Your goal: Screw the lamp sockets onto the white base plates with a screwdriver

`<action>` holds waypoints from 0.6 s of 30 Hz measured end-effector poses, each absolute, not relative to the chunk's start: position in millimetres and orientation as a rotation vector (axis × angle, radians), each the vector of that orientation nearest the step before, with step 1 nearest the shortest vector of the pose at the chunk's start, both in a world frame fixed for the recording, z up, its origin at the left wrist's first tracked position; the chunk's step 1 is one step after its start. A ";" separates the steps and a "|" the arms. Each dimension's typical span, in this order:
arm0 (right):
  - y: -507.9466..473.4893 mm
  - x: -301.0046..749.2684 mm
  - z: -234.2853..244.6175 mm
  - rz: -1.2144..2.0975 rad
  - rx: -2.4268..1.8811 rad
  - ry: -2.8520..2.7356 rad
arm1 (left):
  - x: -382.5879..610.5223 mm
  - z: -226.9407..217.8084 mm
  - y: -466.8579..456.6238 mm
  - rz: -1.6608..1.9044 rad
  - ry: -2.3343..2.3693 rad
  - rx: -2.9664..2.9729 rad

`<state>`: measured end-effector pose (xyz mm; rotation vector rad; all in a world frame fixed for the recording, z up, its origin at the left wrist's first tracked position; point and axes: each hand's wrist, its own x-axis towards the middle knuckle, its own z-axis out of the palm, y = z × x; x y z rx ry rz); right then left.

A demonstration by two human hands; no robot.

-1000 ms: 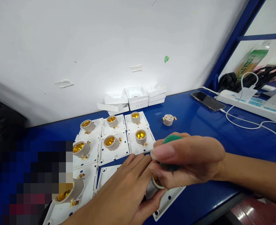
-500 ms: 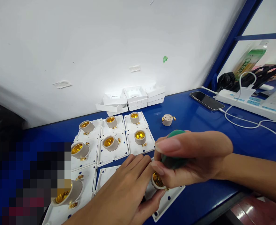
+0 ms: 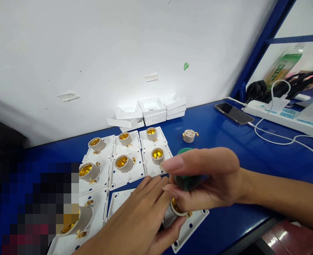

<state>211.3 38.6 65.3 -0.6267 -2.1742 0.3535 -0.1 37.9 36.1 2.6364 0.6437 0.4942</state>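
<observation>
My right hand (image 3: 212,180) is closed around the dark green handle (image 3: 186,181) of a screwdriver, pointing down over a lamp holder (image 3: 176,208); its shaft and tip are hidden. This lamp holder has a brass-coloured threaded inside and sits on a white square plate (image 3: 192,226). My left hand (image 3: 146,212) is closed on the lamp holder from the left, its thumb at the near side and its fingers partly hidden by my right hand. Under my left forearm shows part of another white plate (image 3: 120,199).
Several white plates with lamp holders (image 3: 124,163) stand in rows to the left. A loose lamp holder (image 3: 189,136) lies behind my right hand. White covers (image 3: 153,108) are stacked against the wall. At right are a phone (image 3: 233,113), a power strip (image 3: 291,118) and white cables.
My right hand and the green handle have shifted slightly left, and the handle leans differently. My left hand stays on the lamp holder. The camera view has moved a little.
</observation>
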 end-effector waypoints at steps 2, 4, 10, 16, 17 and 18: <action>40.2 209.1 61.2 0.349 -0.478 -2.049 | -1.6 31.4 38.2 0.529 0.615 2.625; 41.9 206.7 54.4 0.308 -0.400 -1.893 | -3.2 28.1 38.2 0.534 0.605 2.616; 42.6 208.2 45.8 0.368 -0.430 -1.920 | -4.4 30.7 36.9 0.484 0.598 2.640; 41.5 209.7 43.6 0.299 -0.432 -1.864 | -4.5 36.1 37.4 0.450 0.584 2.591; 41.7 209.6 43.4 0.293 -0.441 -1.855 | -4.5 36.2 37.1 0.444 0.596 2.599; 41.9 209.6 43.3 0.290 -0.455 -1.845 | -4.3 36.3 36.8 0.438 0.603 2.609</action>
